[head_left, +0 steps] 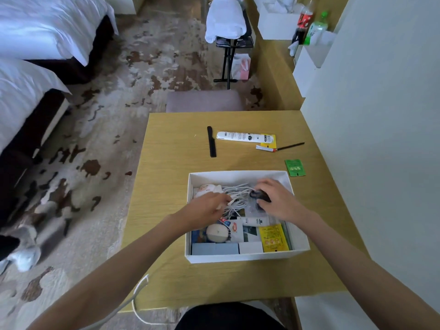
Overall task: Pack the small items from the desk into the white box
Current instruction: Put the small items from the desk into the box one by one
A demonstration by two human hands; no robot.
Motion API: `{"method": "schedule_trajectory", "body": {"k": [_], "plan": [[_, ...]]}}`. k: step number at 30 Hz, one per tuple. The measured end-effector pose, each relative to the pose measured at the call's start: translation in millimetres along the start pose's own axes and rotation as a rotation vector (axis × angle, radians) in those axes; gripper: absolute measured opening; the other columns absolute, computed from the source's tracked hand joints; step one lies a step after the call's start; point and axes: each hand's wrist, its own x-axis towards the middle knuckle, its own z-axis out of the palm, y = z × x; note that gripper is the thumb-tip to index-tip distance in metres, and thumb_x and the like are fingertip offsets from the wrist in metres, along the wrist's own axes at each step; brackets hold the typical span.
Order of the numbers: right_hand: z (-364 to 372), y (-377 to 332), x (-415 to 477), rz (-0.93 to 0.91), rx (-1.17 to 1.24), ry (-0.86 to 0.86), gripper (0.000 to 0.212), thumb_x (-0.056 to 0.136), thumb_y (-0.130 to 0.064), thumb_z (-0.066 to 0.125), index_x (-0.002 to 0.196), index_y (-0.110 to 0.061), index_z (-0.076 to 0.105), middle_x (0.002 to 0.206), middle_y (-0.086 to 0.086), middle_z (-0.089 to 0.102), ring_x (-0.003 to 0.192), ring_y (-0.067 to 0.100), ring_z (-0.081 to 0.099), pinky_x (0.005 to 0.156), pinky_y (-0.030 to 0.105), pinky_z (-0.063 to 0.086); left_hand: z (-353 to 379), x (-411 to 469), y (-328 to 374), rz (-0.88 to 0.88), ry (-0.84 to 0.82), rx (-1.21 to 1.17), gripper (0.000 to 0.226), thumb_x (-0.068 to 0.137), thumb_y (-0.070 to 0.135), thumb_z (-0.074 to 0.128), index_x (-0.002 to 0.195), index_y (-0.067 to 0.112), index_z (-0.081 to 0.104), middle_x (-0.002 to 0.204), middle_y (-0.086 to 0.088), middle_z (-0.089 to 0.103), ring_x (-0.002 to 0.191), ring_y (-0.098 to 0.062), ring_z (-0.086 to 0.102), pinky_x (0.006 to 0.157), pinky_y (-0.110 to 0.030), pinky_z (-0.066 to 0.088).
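The white box (247, 256) sits on the wooden desk (171, 167) in front of me, holding several small items. Both hands are inside it. My left hand (207, 209) pinches a bundle of white cable (238, 194). My right hand (277, 201) rests over a small black object (260, 196) beside the cable. Also in the box: a round beige item (216, 232), a yellow packet (272, 237), a white tube (254, 221) and small boxes. On the desk beyond lie a black comb (212, 141), a long white tube (242, 136), a pencil (290, 146), a small white stick (265, 148) and a green packet (295, 167).
A padded chair seat (204, 101) stands at the desk's far edge. A wall (381, 139) runs along the right. Beds (35, 55) are at the left over patterned carpet. A luggage rack with white towels (226, 22) and bottles (309, 22) stand farther back.
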Motion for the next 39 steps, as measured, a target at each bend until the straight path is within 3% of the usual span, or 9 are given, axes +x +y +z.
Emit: {"method": "schedule_trajectory", "body": {"k": [5,10,15,17,20,22,29,33,39], "plan": [[-23.8,2.5,13.0,0.045,0.091,0.145,0.024,0.091,-0.011,0.058,0.114,-0.014,0.062,0.126,0.002,0.057,0.119,0.016,0.049,0.095,0.027,0.039,-34.8,33.8,-1.7,-0.044,0.262,-0.160,0.027,0.096,0.023,0.046,0.122,0.021,0.054,0.104,0.001,0.066,0.088,-0.012,0.060,0.072,-0.032,0.054],[-48.1,23.0,44.0,0.163,0.110,0.220,0.020,0.092,-0.015,0.053,0.109,-0.014,0.065,0.112,0.000,0.065,0.104,0.016,0.059,0.089,0.036,0.049,-57.0,98.3,-11.5,-0.208,0.233,-0.267,0.026,0.095,0.022,0.046,0.120,0.023,0.052,0.101,0.002,0.067,0.071,-0.010,0.057,0.052,-0.023,0.041],[-54.9,67.9,103.7,0.275,0.069,0.174,0.026,0.091,-0.014,0.053,0.114,-0.014,0.063,0.104,0.004,0.068,0.075,0.014,0.056,0.068,0.028,0.042,-55.7,161.4,-31.0,-0.425,0.049,-0.451,0.020,0.096,0.017,0.043,0.110,0.018,0.057,0.108,-0.003,0.068,0.085,-0.015,0.057,0.062,-0.024,0.042],[-50.8,89.2,132.7,0.299,0.052,0.115,0.030,0.090,-0.010,0.051,0.118,-0.013,0.062,0.107,0.008,0.068,0.076,0.019,0.059,0.068,0.031,0.045,-49.3,178.5,-41.9,-0.492,0.009,-0.457,0.019,0.097,0.018,0.044,0.110,0.016,0.058,0.112,-0.005,0.066,0.088,-0.015,0.055,0.069,-0.028,0.043],[-39.1,118.9,172.6,0.314,-0.011,0.076,0.036,0.088,-0.002,0.049,0.122,-0.006,0.059,0.117,0.016,0.062,0.102,0.032,0.059,0.083,0.039,0.050,-39.7,199.9,-56.3,-0.534,-0.019,-0.405,0.023,0.096,0.017,0.044,0.114,0.014,0.058,0.115,-0.004,0.064,0.099,-0.017,0.056,0.086,-0.032,0.044],[-28.0,134.9,189.2,0.245,-0.154,0.044,0.033,0.090,-0.004,0.048,0.120,-0.005,0.059,0.117,0.016,0.060,0.105,0.035,0.057,0.084,0.042,0.049,-33.6,209.0,-62.8,-0.536,-0.037,-0.344,0.024,0.095,0.018,0.046,0.115,0.014,0.060,0.115,-0.003,0.064,0.106,-0.017,0.056,0.090,-0.032,0.044],[3.0,163.5,195.7,-0.024,-0.370,-0.034,0.025,0.085,-0.013,0.049,0.107,-0.010,0.061,0.109,0.010,0.060,0.103,0.029,0.054,0.079,0.038,0.041,-4.2,222.2,-73.2,-0.368,-0.376,0.265,0.031,0.084,0.043,0.060,0.102,0.018,0.061,0.103,-0.001,0.062,0.096,-0.022,0.059,0.076,-0.034,0.050],[3.7,164.0,184.3,0.024,-0.266,-0.003,0.007,0.083,-0.020,0.052,0.083,-0.013,0.053,0.087,0.004,0.057,0.089,0.026,0.055,0.064,0.034,0.040,12.7,233.7,-69.8,-0.296,-0.405,0.331,0.040,0.079,0.058,0.060,0.086,0.019,0.062,0.087,0.002,0.059,0.081,-0.020,0.057,0.063,-0.029,0.042],[-19.0,144.3,155.8,0.254,0.221,0.059,0.021,0.097,-0.022,0.043,0.077,-0.016,0.045,0.064,0.000,0.048,0.054,0.013,0.046,0.044,0.024,0.030,22.8,246.9,-64.0,-0.319,-0.452,0.298,0.027,0.083,0.036,0.058,0.064,0.017,0.057,0.064,0.004,0.054,0.068,-0.020,0.053,0.049,-0.025,0.033]]}}
